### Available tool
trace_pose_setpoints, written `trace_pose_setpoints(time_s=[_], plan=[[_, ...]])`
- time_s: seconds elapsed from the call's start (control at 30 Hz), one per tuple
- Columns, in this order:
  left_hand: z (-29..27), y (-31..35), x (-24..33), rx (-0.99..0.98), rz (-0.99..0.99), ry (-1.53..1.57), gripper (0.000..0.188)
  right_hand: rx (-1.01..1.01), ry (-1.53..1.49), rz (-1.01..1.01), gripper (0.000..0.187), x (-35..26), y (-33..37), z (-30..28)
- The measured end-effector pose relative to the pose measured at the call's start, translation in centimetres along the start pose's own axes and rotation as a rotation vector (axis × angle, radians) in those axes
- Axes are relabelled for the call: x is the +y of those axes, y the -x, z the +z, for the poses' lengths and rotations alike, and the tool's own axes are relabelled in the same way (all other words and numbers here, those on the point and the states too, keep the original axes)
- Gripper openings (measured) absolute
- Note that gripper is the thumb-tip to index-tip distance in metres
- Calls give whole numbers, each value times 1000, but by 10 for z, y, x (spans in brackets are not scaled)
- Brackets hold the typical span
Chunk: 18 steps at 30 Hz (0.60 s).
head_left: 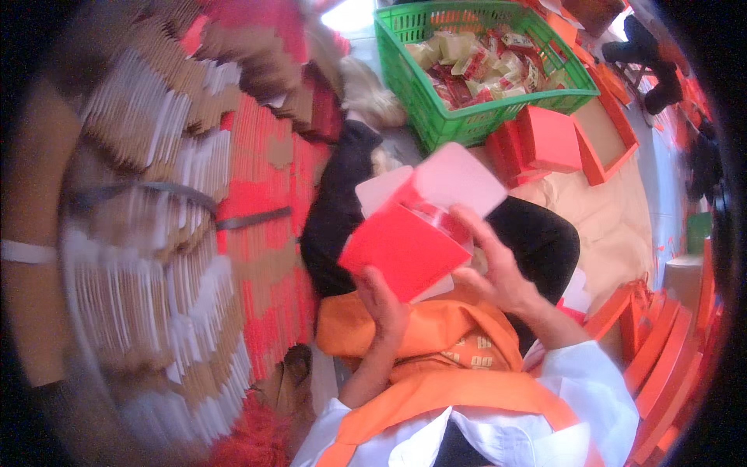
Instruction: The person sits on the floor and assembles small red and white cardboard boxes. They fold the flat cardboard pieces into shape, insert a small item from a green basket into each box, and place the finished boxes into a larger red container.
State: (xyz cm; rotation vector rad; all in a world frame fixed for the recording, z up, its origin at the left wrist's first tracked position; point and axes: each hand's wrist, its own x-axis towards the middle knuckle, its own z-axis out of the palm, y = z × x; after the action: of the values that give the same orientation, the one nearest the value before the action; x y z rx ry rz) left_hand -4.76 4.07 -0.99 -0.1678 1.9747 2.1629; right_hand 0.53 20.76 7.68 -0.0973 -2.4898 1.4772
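A red cardboard box [401, 247] is tilted above my lap, its pale-lined flaps [459, 180] standing open. My left hand [383, 302] supports it at the lower left corner, the thumb against the red face. At the right side, my right hand [502, 268] has its index finger over the box's mouth and its thumb by the lower right corner. Something red and clear, like a small packet [436, 214], shows just inside the mouth; the rest of the contents is hidden.
Tall stacks of flat cardboard [156, 288], bound with dark straps, fill the left side. Beyond my knees stands a green plastic crate [490, 117] with many small packets. Red boxes [548, 138] lie beside it on brown paper [611, 226]. Orange-red trays [661, 342] lean at the right.
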Motion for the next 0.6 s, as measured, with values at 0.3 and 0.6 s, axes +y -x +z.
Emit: trace_pose_setpoints(time_s=[0.3,0.6], plan=[[-31,35,-5,-298,-51,133,47,-78,-219,22,44,28,34,-6],[-69,23,-13,-983,-214,-186,32,-289,-644,284,25,37,91,25]])
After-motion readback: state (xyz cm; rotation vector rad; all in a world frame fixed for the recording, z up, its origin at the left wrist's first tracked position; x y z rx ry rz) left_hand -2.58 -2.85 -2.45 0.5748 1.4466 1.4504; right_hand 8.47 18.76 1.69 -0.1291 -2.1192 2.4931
